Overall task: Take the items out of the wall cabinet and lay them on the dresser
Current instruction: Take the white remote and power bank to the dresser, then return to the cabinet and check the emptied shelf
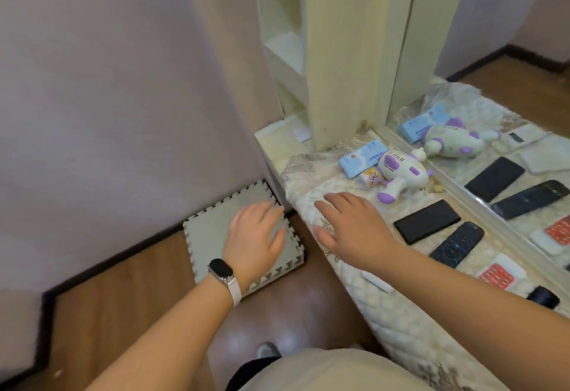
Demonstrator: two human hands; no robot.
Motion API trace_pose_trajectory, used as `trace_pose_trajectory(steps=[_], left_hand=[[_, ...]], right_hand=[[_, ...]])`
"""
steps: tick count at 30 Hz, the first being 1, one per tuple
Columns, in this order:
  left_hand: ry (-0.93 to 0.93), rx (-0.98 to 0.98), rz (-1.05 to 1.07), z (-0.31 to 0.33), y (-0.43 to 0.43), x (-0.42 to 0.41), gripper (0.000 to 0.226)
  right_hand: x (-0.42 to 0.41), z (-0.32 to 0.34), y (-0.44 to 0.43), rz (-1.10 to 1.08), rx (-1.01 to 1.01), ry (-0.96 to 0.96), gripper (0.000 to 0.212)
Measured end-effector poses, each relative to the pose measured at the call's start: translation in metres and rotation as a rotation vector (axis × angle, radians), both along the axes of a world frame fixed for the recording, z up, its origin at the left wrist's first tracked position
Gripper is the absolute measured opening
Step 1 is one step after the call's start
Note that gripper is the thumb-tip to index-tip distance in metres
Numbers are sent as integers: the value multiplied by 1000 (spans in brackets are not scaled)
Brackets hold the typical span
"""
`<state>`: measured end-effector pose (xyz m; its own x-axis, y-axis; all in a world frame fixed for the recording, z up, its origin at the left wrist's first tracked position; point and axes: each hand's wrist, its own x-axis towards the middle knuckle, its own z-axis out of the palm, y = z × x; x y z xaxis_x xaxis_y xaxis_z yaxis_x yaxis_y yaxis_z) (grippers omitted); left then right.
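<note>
Items already out lie on the table [311, 205], on its quilted cover: blue box [359, 157] against the cabinet [339, 51] foot, small can [371, 177] just beside it, toy gun [401, 174] touching the can, then phone [427, 221], remote [456, 244], red pill pack [498, 276], and a dark thing at the right edge, too cut off to name. A mirror [493, 106] behind repeats them. Cabinet shelves I can see look bare; one small white thing [300, 134] sits at the bottom ledge, can't tell what it is.

My guess on handling: the white thing is light and flat, pinch by the edges. Toy gun is hollow plastic, light, take by the grip. Phone is slick and breakable, hold by the long sides. Box and pill pack weigh nothing, crush easily.

My right hand [354, 224] is flat, fingers spread, palm down on the table front, holding nothing. My left hand [256, 236] hangs loose and empty, fingers slightly curled, over the foam mat [216, 221] on the floor [123, 282]. Task looks nearly done.
</note>
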<state>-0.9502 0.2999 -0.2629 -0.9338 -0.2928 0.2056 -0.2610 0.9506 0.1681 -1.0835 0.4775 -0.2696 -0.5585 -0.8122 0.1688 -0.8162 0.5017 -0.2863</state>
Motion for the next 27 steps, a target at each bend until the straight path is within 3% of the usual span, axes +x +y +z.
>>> trace_pose_trajectory(steps=[9,27], left_hand=[[62,-106,265,41,-78,109,40],[206,-160,660,78,-232,425,41]], right_hand=[[70,59,-109,291,-27,130,51],[346,114,-350,737,-185,311,48]])
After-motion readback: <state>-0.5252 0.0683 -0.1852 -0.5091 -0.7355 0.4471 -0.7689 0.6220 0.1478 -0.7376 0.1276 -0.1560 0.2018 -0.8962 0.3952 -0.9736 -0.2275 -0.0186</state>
